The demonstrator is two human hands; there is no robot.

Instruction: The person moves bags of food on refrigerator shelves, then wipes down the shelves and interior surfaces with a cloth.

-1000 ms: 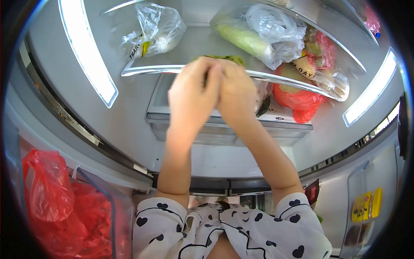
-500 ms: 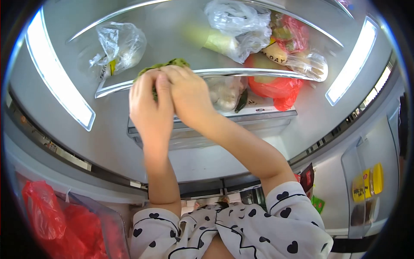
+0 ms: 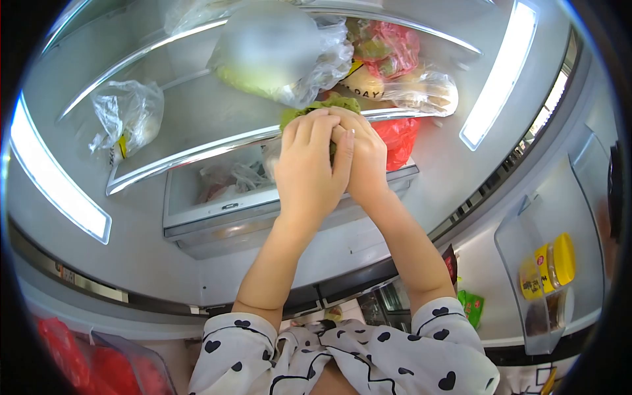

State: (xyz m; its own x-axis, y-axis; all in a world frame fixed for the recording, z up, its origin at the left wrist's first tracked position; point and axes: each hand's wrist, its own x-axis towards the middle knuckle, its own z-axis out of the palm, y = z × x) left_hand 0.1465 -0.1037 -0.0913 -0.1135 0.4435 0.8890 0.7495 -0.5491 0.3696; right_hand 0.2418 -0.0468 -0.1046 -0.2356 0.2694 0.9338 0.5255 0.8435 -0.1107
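Observation:
My left hand [image 3: 309,161] and my right hand [image 3: 364,155] are pressed together over a crumpled green cloth [image 3: 332,102] at the front edge of a glass fridge shelf [image 3: 217,148]. Fingers of both hands are closed round the cloth, and most of it is hidden beneath them. Just behind it lies a clear plastic bag [image 3: 332,56] with a pale green, blurred vegetable [image 3: 263,62]. A bagged item with a yellow label [image 3: 365,82] and a pink bag [image 3: 395,49] sit to the right.
A knotted clear bag [image 3: 135,115] stands at the shelf's left. Below are a drawer [image 3: 230,207] and a red bag [image 3: 399,141]. The open doors hold a yellow-lidded jar [image 3: 550,266] at right and red bags [image 3: 92,365] at lower left.
Both hands have moved right along the shelf edge with the green cloth. The camera view has turned, so the shelf and the bags appear shifted left.

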